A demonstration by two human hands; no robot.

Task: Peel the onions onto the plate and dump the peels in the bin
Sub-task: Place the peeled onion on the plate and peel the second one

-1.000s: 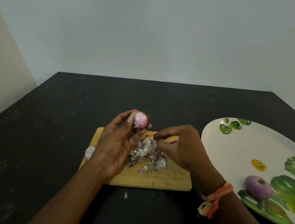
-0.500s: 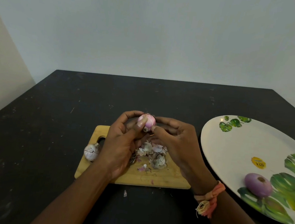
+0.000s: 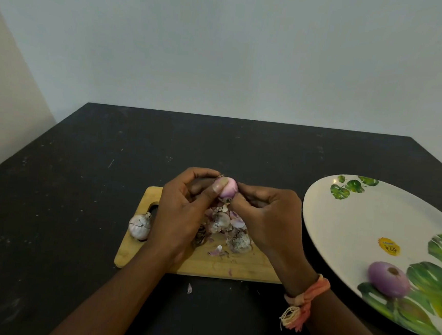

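- Right hand (image 3: 268, 219) rose from the peel pile (image 3: 225, 229) at frame centre and pinched skin under the pink onion (image 3: 228, 189).
- Left hand (image 3: 181, 212) gripped that onion; peeling looked unfinished.

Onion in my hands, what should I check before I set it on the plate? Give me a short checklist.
1. Grip: the left hand grips the onion above the cutting board: ok.
2. Skin fully off: the right hand pinches a skin scrap at the onion's lower end: not ok.
3. Room on the plate: one peeled onion lies on it, with bare surface beside it: ok.
4. Peels gathered: the peel pile sits on the cutting board, but a stray peel lies on the table: not ok.
5. Bin at hand: none in view: cannot tell.
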